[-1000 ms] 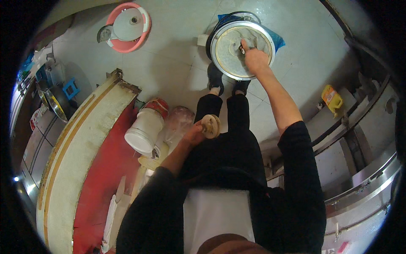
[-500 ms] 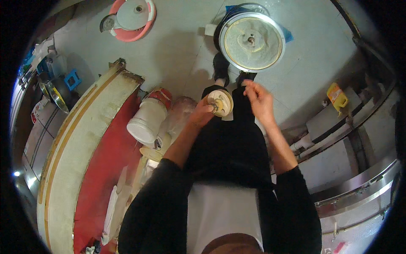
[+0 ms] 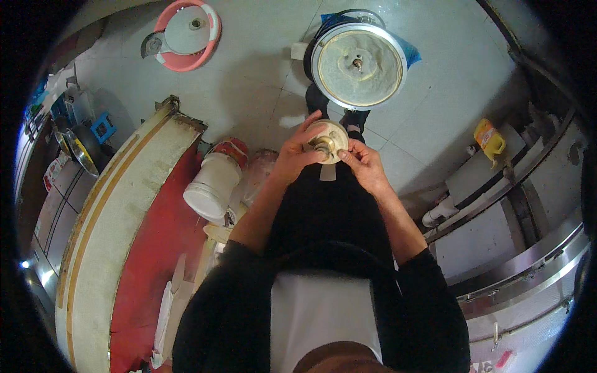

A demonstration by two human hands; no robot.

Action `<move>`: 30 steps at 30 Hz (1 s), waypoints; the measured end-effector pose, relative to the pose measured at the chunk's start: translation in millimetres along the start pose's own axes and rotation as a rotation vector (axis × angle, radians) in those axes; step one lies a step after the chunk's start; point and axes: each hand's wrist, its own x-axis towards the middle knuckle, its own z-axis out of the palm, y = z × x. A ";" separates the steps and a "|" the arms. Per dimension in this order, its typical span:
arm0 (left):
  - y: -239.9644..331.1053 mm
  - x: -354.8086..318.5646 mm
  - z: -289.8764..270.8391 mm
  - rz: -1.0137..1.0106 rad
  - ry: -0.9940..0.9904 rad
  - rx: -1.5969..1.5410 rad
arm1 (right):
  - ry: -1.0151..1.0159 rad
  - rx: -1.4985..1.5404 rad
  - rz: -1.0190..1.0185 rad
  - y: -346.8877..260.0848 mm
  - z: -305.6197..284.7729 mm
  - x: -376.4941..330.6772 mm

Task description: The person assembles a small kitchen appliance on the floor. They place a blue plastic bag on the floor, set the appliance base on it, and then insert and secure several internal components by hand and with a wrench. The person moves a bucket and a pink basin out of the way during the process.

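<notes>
A round cream-coloured part [image 3: 336,138] with a brass-coloured hub on its face is held above my legs. My left hand [image 3: 295,154] grips it from the left, thumb by the hub and fingers along the upper side. My right hand [image 3: 368,169] is closed at its right edge, thumb and fingertips pressed against it. A pale flat strip [image 3: 328,173] shows just under the part; whether it is attached, I cannot tell. Beyond my feet stands a round machine base [image 3: 394,73] with a silver rim, its pan coated in pale powder and a short shaft in the middle.
At the far left, a pink basin [image 3: 215,38] holds a round grey cover [image 3: 184,32]. White buckets [image 3: 205,194] stand beside a red-sided counter [image 3: 158,248] on my left. To the right are a yellow jug [image 3: 490,142], a white pipe [image 3: 439,212] and metal-edged shelving.
My right hand has come in from the right and now touches the part's edge. My left hand has shifted its fingers up around the part. The whole view has moved slightly.
</notes>
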 end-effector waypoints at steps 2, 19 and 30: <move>1.3 3.0 0.4 0.026 -0.006 0.076 | 0.028 -0.052 -0.026 -3.5 -1.3 3.3; 7.1 -4.0 36.3 0.323 0.230 0.527 | 0.239 0.038 -0.086 3.6 -0.9 12.4; 29.3 4.8 -17.4 0.045 0.196 -1.140 | 0.463 -0.991 -0.904 -47.3 -26.6 -11.4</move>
